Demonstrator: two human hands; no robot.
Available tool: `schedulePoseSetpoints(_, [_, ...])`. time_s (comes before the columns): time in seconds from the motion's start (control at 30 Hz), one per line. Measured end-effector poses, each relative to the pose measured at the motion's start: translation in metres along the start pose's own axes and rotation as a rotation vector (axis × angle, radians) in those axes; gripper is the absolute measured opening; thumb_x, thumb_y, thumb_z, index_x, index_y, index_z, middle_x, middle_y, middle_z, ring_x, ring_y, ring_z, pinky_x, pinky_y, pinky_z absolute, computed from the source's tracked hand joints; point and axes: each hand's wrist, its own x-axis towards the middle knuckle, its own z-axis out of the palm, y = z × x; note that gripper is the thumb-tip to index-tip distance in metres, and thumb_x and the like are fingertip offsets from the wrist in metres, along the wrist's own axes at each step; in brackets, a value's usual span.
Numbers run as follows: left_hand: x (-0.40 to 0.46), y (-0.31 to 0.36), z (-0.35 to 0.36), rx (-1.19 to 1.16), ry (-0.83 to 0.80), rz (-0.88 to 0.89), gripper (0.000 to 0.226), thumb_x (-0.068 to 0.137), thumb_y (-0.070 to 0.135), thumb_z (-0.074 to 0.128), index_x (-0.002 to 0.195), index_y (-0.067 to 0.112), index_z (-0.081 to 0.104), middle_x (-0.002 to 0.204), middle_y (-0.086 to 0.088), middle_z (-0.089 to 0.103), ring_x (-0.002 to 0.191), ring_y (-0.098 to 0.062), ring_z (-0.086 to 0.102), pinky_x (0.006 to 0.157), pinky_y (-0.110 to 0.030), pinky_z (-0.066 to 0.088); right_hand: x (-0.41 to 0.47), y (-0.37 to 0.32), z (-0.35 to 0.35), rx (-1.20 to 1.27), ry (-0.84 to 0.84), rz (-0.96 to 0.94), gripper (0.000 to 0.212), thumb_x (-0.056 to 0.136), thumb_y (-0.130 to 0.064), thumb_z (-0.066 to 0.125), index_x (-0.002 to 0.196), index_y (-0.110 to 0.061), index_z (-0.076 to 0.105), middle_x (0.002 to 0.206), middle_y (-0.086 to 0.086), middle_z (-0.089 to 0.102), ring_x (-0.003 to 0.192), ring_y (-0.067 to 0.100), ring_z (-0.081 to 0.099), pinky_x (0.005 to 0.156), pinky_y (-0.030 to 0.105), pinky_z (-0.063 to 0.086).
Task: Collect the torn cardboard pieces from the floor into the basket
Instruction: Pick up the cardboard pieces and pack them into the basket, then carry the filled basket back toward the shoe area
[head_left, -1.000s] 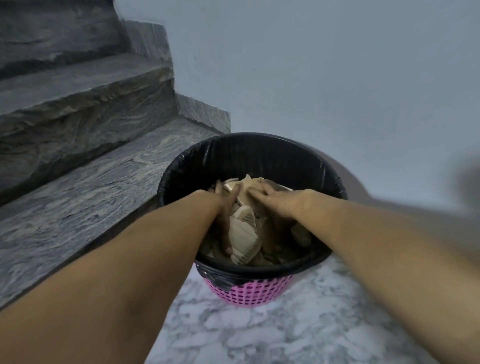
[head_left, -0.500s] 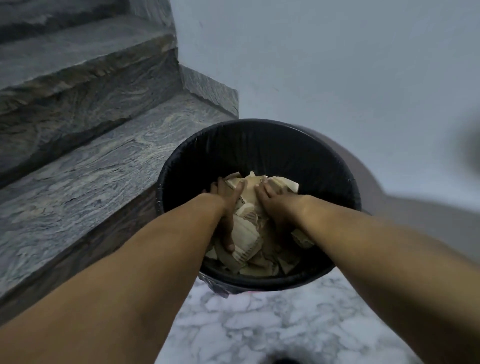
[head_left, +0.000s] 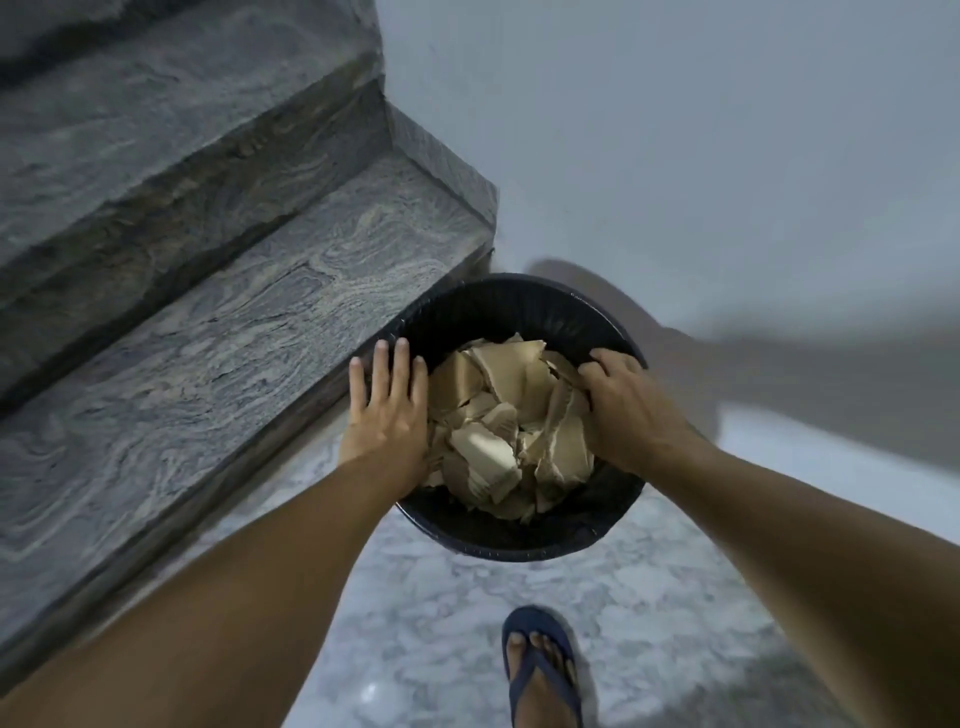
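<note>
Both hands are at the basket's mouth, and neither grip holds any cardboard. Left hand (head_left: 387, 415) lies flat with its fingers straight, spread over the near-left rim of the basket (head_left: 519, 543), fingertips reaching past the rim toward the stone step (head_left: 234, 332); it is released and, at most, resting on the rim. Right hand (head_left: 621, 410) sits over the far-right part of the rim with its fingers curled downward. Whether they pinch the rim and its black liner (head_left: 498, 312) or simply press onto the outermost piece of the pile, I cannot tell.

Between the two hands, the torn cardboard pieces (head_left: 501, 421) fill the basket in a loose heap, several standing on edge and rising close to rim height. Just outside the left hand the basket stands against the riser of the step; toward the person from the grip is marble floor (head_left: 415, 623) and a foot in a blue sandal (head_left: 540, 670). No cardboard shows on the visible floor, so the collecting looks nearly or wholly done, though the floor out of view may hold more.

The step in hand appears to be settling the load. To do it well, press with flat palms on the middle of the heap, not the upright edges, which would buckle or flick out. Keep one hand steadying the rim so the light basket does not tip away from the step, and avoid dragging the liner inward.
</note>
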Motion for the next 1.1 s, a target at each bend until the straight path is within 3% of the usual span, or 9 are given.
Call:
schedulePoseSetpoints(0.07, [-0.013, -0.004, -0.004, -0.146, -0.106, -0.161, 0.1, 0.09, 0.038, 0.056, 0.15, 0.004, -0.016, 0.156, -0.02, -0.026, 0.145, -0.041, -0.018, 0.118, -0.057, -0.003, -0.01, 0.007, -0.007, -0.001, 0.011, 0.118, 0.054, 0.086, -0.017, 0.062, 0.136, -0.007, 0.045, 0.149, 0.016, 0.037, 0.133, 0.036, 0.039, 0.103, 0.044, 0.041])
schedulePoseSetpoints(0.13, [-0.02, -0.005, -0.002, -0.305, -0.257, -0.262, 0.11, 0.089, 0.047, 0.057, 0.147, 0.005, -0.027, 0.153, -0.018, -0.034, 0.146, -0.038, -0.016, 0.119, -0.055, 0.003, -0.017, 0.012, -0.007, 0.06, -0.115, 0.265, 0.076, 0.09, -0.019, 0.057, 0.152, -0.004, 0.016, 0.158, 0.018, 0.017, 0.139, 0.039, 0.032, 0.105, 0.044, 0.037])
schedulePoseSetpoints(0.23, [-0.027, -0.005, 0.009, -0.424, -0.328, -0.295, 0.112, 0.09, 0.05, 0.056, 0.144, 0.011, -0.035, 0.153, -0.016, -0.034, 0.148, -0.036, 0.0, 0.116, -0.053, 0.021, -0.025, 0.017, 0.007, 0.246, -0.279, 0.378, 0.102, 0.086, -0.009, 0.061, 0.153, -0.007, -0.016, 0.159, 0.023, 0.005, 0.128, 0.044, 0.043, 0.09, 0.043, 0.046])
schedulePoseSetpoints(0.33, [-0.027, -0.004, 0.014, -0.456, -0.286, -0.303, 0.111, 0.089, 0.048, 0.056, 0.145, 0.013, -0.033, 0.155, -0.015, -0.03, 0.148, -0.034, 0.006, 0.113, -0.053, 0.028, -0.026, 0.021, 0.021, 0.36, -0.257, 0.4, 0.108, 0.086, -0.008, 0.06, 0.151, -0.015, -0.026, 0.157, 0.026, 0.006, 0.114, 0.048, 0.052, 0.08, 0.043, 0.051])
schedulePoseSetpoints(0.5, [-0.032, 0.004, 0.018, -0.569, -0.175, -0.395, 0.111, 0.083, 0.049, 0.06, 0.148, 0.024, -0.028, 0.16, -0.011, -0.016, 0.145, -0.036, 0.018, 0.106, -0.051, 0.038, -0.03, 0.013, 0.037, 0.489, -0.007, 0.42, 0.094, 0.091, -0.011, 0.057, 0.157, -0.019, -0.01, 0.151, 0.028, 0.02, 0.097, 0.049, 0.058, 0.066, 0.036, 0.043])
schedulePoseSetpoints(0.7, [-0.033, 0.025, 0.021, -0.784, 0.068, -0.58, 0.076, 0.094, 0.054, 0.038, 0.151, 0.041, -0.01, 0.159, -0.013, 0.014, 0.135, -0.039, 0.037, 0.095, -0.052, 0.046, -0.031, 0.006, 0.048, 0.577, 0.176, 0.573, 0.071, 0.099, -0.011, 0.04, 0.157, -0.035, 0.005, 0.137, 0.019, 0.043, 0.099, 0.039, 0.057, 0.068, 0.036, 0.042])
schedulePoseSetpoints(0.87, [-0.031, 0.026, 0.014, -0.766, 0.053, -0.61, 0.072, 0.098, 0.045, 0.037, 0.151, 0.04, -0.012, 0.14, -0.014, 0.035, 0.111, -0.039, 0.054, 0.081, -0.047, 0.047, -0.027, 0.006, 0.051, 0.504, 0.154, 0.594, 0.072, 0.098, -0.016, 0.038, 0.155, -0.038, 0.0, 0.129, 0.018, 0.044, 0.086, 0.037, 0.057, 0.06, 0.038, 0.043])
schedulePoseSetpoints(0.97, [-0.029, 0.024, 0.006, -0.824, -0.015, -0.659, 0.074, 0.1, 0.033, 0.041, 0.152, 0.03, -0.012, 0.148, -0.017, 0.035, 0.115, -0.042, 0.054, 0.087, -0.049, 0.046, -0.028, 0.007, 0.039, 0.555, 0.071, 0.606, 0.071, 0.1, -0.015, 0.035, 0.155, -0.039, -0.003, 0.132, 0.019, 0.042, 0.076, 0.031, 0.052, 0.062, 0.038, 0.043])
schedulePoseSetpoints(1.1, [-0.026, 0.017, -0.005, -0.927, -0.055, -0.798, 0.035, 0.096, 0.009, 0.045, 0.129, 0.009, 0.031, 0.111, -0.02, 0.061, 0.104, -0.04, 0.059, 0.079, -0.043, 0.045, -0.03, 0.002, 0.019, 0.564, -0.003, 0.607, 0.075, 0.098, -0.012, 0.042, 0.156, -0.035, 0.0, 0.132, 0.021, 0.039, 0.092, 0.042, 0.058, 0.077, 0.047, 0.049])
